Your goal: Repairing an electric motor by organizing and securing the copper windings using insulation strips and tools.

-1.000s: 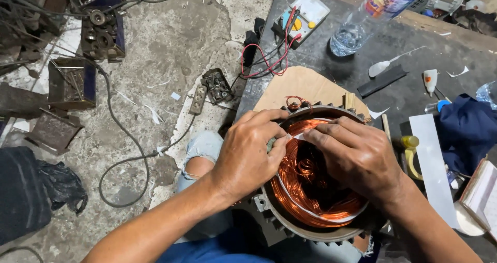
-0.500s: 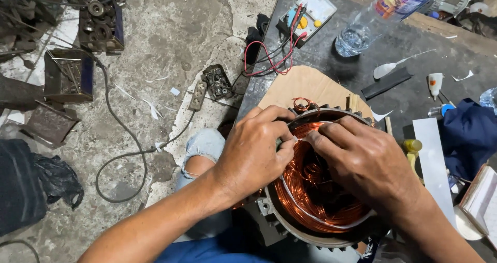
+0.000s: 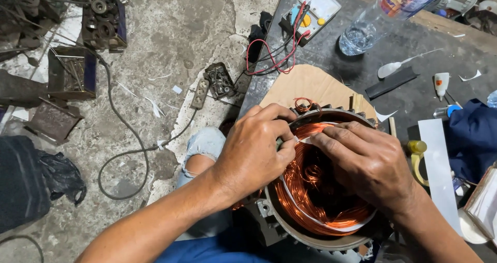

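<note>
A round metal motor stator (image 3: 290, 229) sits at the near edge of a dark workbench (image 3: 414, 102), packed with shiny copper wire windings (image 3: 310, 201). My left hand (image 3: 253, 151) grips the stator's left rim, thumb and fingers pinching at the winding's upper edge. My right hand (image 3: 370, 162) lies over the right side of the windings, fingertips meeting the left hand's at a thin white insulation strip (image 3: 303, 138). A white paper liner (image 3: 331, 225) follows the lower edge of the coil. Under the stator lies a piece of brown cardboard (image 3: 305, 84).
A multimeter (image 3: 316, 9) with red and black leads, a clear plastic bottle (image 3: 378, 14), a spoon (image 3: 391, 68), a glue bottle (image 3: 441, 84), a white strip (image 3: 437, 169) and blue cloth (image 3: 473, 138) lie on the bench. Metal boxes (image 3: 70, 74), cables and a black bag (image 3: 31, 182) cover the concrete floor.
Both hands stayed on the stator; the fingertips shifted slightly along the upper rim of the windings, and the view moved a little.
</note>
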